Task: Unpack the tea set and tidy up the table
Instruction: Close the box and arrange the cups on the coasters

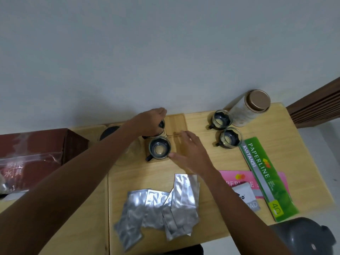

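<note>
Overhead, a pale wooden worktop (202, 227) is standing flush against a plain grey-white wall (165, 43), and a dark slatted wooden panel (316, 107) is showing at the far right. The left hand (152, 122) is reaching to the back edge, its fingers (162, 111) curled down over a dark glass cup (160, 126) that is mostly hidden beneath it; whether they are actually gripping it I cannot tell. The right hand (189, 153) is hovering flat with fingers spread wide, holding nothing, above square wooden coasters (175, 123). Just to its left a second glass cup (159, 150) with a black handle is sitting on a coaster. Two more cups (220, 119) (230, 138) are standing further right, close together, near a tall pale canister with a brown lid (250, 109) in the back corner. A loose heap of silver foil packets (165, 205) is lying at the near edge, overlapping one another. To the right, a green Paperline receipt book (265, 179) is lying diagonally over a pink pad (239, 179), with a small grey card (245, 196) on top of the pink one. A dark red box (36, 150) with printed characters is resting at the left end, and a round dark lid (110, 132) is sitting behind the left forearm. A grey rounded object (309, 236) is filling the bottom right corner
</note>
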